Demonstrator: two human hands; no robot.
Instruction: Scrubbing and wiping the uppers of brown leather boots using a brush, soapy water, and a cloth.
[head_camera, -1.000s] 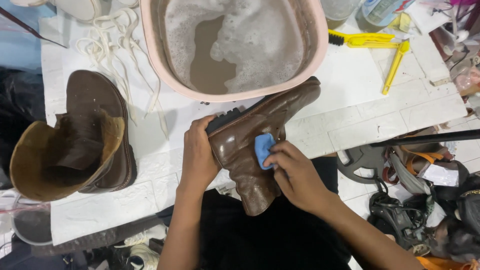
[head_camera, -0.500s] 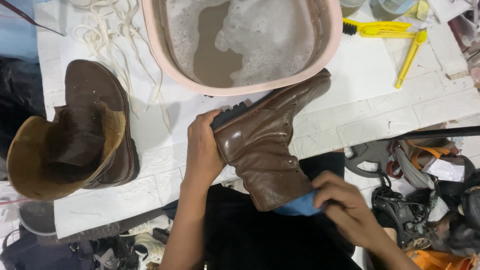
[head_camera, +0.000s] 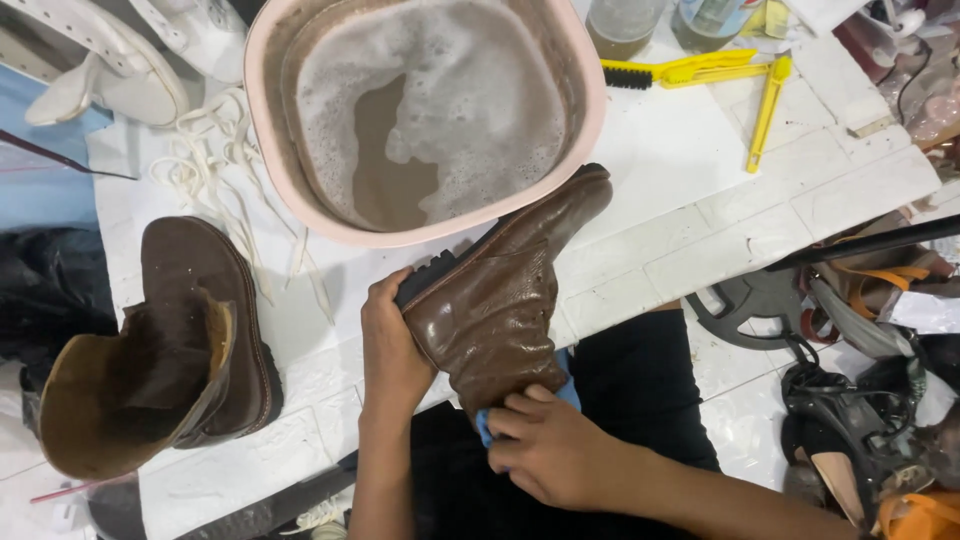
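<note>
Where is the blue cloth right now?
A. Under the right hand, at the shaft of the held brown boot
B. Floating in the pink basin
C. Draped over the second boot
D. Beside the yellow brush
A: the blue cloth peeks from beneath the right hand, pressed against the wet brown leather boot that the left hand grips by its sole.

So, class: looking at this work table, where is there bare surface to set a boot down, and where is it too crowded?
Bare white table lies between the pink basin, the yellow brush and the held boot. A smaller patch lies between the second boot and the left hand. Crowded: the laces at the upper left and the clutter off the right edge.
</note>
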